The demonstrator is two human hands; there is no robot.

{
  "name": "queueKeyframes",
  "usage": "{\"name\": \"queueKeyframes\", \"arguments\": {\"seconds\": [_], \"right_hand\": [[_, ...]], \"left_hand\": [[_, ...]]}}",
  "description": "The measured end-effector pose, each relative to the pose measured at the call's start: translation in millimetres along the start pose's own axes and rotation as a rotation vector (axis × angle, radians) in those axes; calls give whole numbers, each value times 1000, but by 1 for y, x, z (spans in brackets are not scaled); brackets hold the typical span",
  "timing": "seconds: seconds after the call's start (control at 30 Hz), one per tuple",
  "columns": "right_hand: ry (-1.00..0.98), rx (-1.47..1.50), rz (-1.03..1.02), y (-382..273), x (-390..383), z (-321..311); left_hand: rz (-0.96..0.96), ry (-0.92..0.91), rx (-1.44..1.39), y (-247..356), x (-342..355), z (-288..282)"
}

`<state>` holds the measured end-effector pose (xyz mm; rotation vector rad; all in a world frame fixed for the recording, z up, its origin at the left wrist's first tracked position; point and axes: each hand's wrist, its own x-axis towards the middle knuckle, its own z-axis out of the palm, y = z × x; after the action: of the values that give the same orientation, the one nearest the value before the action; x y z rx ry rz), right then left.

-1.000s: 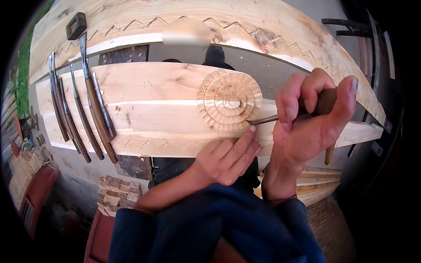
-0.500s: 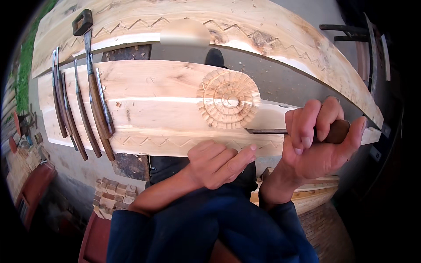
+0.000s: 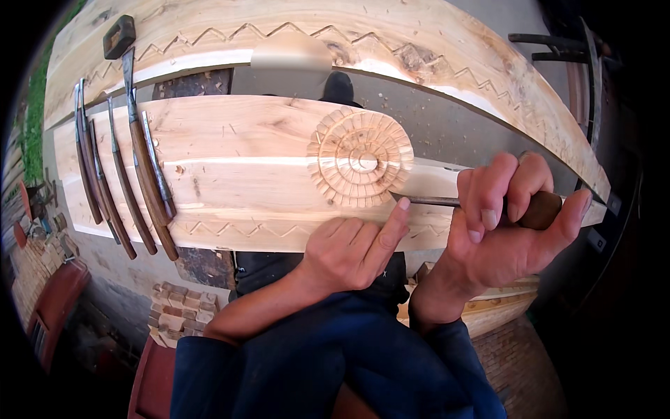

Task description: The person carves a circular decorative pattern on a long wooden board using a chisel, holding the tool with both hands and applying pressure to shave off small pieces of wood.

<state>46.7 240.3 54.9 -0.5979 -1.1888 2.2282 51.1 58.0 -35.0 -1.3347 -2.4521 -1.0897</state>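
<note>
My right hand (image 3: 502, 241) grips a carving chisel (image 3: 433, 201) with a brown wooden handle; its blade points left. The blade tip meets the lower right edge of a round carved rosette (image 3: 361, 157), which has rings of small petal-like cuts. This rosette is cut into a pale wooden board (image 3: 244, 188). Over the board's near edge rests my left hand (image 3: 342, 255), index finger stretched out with its tip close by the chisel tip. The other left fingers are partly curled, and I see nothing held in them.
Several wood-handled chisels (image 3: 124, 185) lie across the board's left end. Beyond it stretches a second, curved board (image 3: 209, 31) with a zigzag groove and a dark block-shaped tool head (image 3: 119, 37). Small wooden blocks (image 3: 183, 313) are piled at the lower left.
My left index finger has straightened and moved up to the chisel tip. The boards and tools appear slightly farther left. The right hand keeps its grip on the chisel.
</note>
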Motion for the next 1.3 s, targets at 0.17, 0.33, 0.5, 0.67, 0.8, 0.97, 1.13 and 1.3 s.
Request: {"name": "queueKeyframes", "arguments": {"seconds": [0.17,0.33,0.5,0.67,0.8,0.97,1.13,1.3], "right_hand": [[37,-17,15,3,3,3],[59,-95,-1,6,4,10],[111,-220,-2,10,14,26],[65,-317,60,13,29,37],[-285,-610,60,13,22,39],[-411,224,97,8,-26,14],[-178,-24,-417,17,-57,-2],[-508,-493,-446,10,-74,0]], "left_hand": [[2,-7,3,-1,0,0],[6,-10,1,-2,0,0],[3,-4,-10,0,1,1],[2,-30,-14,0,1,1],[-12,143,-104,-4,-8,4],[73,163,-249,-9,-13,-14],[9,83,-308,-5,-3,-29],[-18,41,-268,-2,4,-22]]}}
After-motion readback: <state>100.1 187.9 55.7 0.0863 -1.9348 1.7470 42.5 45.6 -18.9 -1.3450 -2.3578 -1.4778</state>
